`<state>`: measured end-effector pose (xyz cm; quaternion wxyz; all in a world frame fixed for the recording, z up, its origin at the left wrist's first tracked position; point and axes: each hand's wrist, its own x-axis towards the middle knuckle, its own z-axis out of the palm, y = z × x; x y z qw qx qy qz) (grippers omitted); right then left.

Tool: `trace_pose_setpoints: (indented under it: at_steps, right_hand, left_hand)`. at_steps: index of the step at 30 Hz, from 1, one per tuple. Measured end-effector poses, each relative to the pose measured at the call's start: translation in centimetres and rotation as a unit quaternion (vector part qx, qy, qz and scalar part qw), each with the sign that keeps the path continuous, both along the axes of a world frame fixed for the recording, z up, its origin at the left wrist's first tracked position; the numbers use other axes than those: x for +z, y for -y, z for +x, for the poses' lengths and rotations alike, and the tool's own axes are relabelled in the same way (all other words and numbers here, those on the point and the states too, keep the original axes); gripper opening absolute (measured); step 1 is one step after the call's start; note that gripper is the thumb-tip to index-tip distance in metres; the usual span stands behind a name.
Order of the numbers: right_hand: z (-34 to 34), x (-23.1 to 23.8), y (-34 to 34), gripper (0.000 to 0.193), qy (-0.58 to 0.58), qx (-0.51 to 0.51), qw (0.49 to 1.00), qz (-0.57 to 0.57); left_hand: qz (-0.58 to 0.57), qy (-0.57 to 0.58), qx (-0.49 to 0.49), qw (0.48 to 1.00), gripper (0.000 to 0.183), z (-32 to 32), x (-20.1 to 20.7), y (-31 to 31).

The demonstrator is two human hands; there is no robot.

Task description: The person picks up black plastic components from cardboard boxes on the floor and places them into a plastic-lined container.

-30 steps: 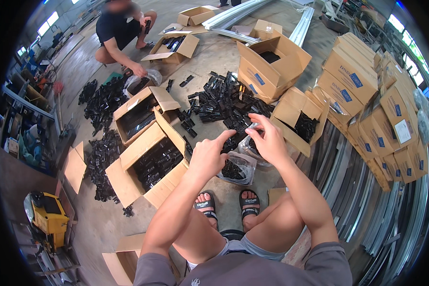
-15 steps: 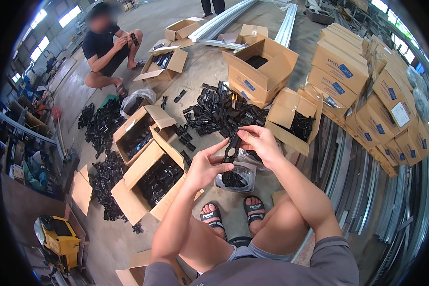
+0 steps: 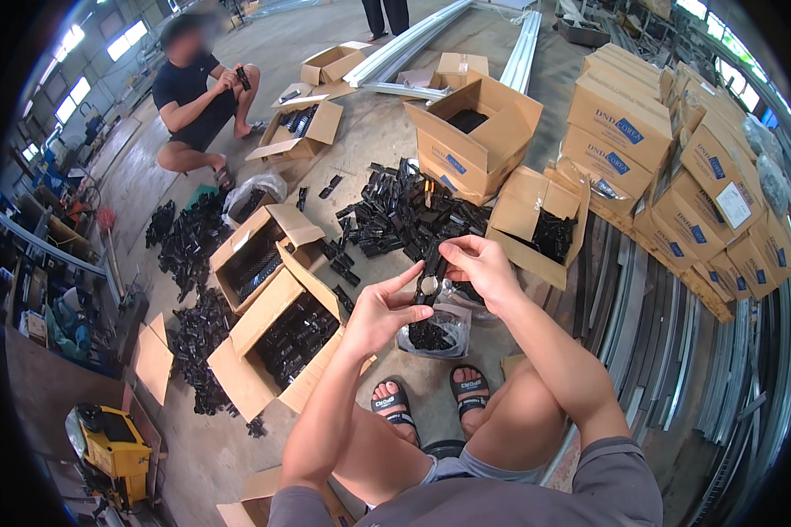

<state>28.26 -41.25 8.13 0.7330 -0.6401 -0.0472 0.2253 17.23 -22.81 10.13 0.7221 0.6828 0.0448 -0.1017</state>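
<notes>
- Head view: my left hand (image 3: 385, 318) pinches the near end of a slim black plastic-looking piece (image 3: 429, 269), thumb below and index finger stretched along its left side.
- My right hand (image 3: 476, 266) has the far end of that piece between thumb and bent index finger; I can't make out the other fingertips' grip.
- I have the piece in the air in front of me, between both hands, with a pale round spot partway along it.
- Below it, near my black strapped sandals (image 3: 391, 400), sits a clear plastic bag (image 3: 460, 327) with small black parts inside.
- To my left, a brown open cardboard carton (image 3: 240, 378) holds many black pieces; just beyond it is another open brown carton with raised flaps (image 3: 294, 224), also filled.
- Ahead of me, a loose heap of glossy black pieces (image 3: 387, 215) lies on the grey concrete floor (image 3: 193, 457).
- Right of the heap, a tilted brown carton (image 3: 518, 206) has black parts in it.
- Farther off to the left, a crouching co-worker in dark clothes (image 3: 189, 101) holds a black piece too.
</notes>
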Motion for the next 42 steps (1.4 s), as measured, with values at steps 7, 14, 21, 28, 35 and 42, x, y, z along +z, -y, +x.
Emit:
trace_pose_setpoints:
  at_steps: [7,14,21,28,35,42]
  right_hand:
    - [-0.3,0.8,0.1,0.036,0.008,0.016,1.0,0.004]
    - [-0.2,0.3,0.3,0.03,-0.006,0.008,1.0,0.025]
    - [-0.1,-0.3,-0.3,0.028,-0.058,0.024,0.996,0.058]
    - [-0.1,-0.3,-0.4,0.027,-0.05,0.022,0.998,0.027]
    - [-0.8,-0.7,-1.6,0.026,0.077,-0.004,0.997,-0.027]
    - [0.7,-0.2,-3.9,0.038,0.008,0.022,0.999,0.034]
  left_hand:
    - [0.023,-0.009,-0.005,1.0,0.074,-0.4,0.5,0.0]
    - [0.009,0.006,-0.014,1.0,0.077,-0.1,0.6,0.5]
    - [0.04,0.017,-0.026,0.999,0.075,-0.5,-0.6,-0.1]
    - [0.021,0.014,-0.028,0.999,0.072,-0.6,-1.0,-0.4]
    - [0.016,0.009,-0.006,1.0,0.07,-0.8,-1.6,-0.7]
    - [-0.175,-0.032,0.059,0.982,0.068,-0.6,-2.4,-2.1]
